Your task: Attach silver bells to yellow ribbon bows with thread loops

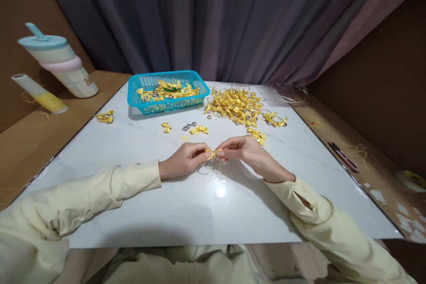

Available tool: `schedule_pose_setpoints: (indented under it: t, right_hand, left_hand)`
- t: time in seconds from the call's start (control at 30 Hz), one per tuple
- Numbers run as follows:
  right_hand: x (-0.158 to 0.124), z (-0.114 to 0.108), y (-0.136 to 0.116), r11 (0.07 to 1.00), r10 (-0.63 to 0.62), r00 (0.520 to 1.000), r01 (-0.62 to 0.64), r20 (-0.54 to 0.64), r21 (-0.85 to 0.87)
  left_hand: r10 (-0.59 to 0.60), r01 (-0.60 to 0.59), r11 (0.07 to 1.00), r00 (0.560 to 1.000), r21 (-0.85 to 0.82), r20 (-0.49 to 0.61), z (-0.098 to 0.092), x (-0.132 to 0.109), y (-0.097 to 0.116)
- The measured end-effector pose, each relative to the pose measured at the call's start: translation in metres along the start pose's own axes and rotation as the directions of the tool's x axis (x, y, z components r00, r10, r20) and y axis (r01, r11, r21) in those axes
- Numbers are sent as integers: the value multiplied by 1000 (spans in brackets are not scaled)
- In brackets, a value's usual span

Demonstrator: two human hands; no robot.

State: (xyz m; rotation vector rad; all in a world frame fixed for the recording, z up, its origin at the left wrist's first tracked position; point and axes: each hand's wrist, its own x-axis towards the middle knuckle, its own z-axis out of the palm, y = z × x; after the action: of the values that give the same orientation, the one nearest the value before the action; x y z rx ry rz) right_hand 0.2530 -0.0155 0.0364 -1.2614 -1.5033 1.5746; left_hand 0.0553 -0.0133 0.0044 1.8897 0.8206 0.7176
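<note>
Between my two hands is a small yellow ribbon bow (214, 154) with thin cord hanging below it. My left hand (188, 158) pinches its left side between thumb and fingers. On the other side, my right hand (244, 153) pinches the right loop. Just beyond my fingers lie another yellow bow (199, 130), a few silver heart-shaped beads (189, 126) and a single small bow (166, 127). A further yellow bow (257, 136) rests right behind my right hand. A large heap of yellow bows (234, 104) with thin cord loops sits farther back.
A turquoise basket (133, 93) of bows and beads stands at the back. At left are a lidded tumbler (71, 71), a yellow ribbon-wrapped tube (46, 97) and a bow bundle (105, 116). Pink-handled scissors (346, 158) and a tape roll (412, 180) lie at right, near paper scraps (378, 195).
</note>
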Motion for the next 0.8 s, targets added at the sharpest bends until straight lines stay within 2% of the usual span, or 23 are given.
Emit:
schedule_pose_setpoints:
  t: [0.13, 0.33, 0.47, 0.63, 0.8]
  right_hand:
    - [1, -1, 4, 1000, -29, 1000, 29, 9, -13]
    - [4, -8, 2, 996, 2, 1000, -1, 18, -93]
    - [3, -20, -5, 993, -79, 988, 65, -136, -103]
    - [-1, -29, -12, 972, -212, 941, 230, -265, 40]
    - [-2, -33, -17, 949, -244, 884, 301, -398, 89]
  left_hand:
    - [-5, 5, 1000, 1000, 27, 1, 0, 0, 1]
    - [-10, 12, 995, 1000, 100, -20, 0, 1, 0]
    - [-30, 33, 996, 999, 87, -28, 1, 1, 0]
    - [-49, 51, 996, 998, 76, -29, 1, 1, 0]
    - [-62, 64, 996, 998, 60, -32, 0, 1, -1]
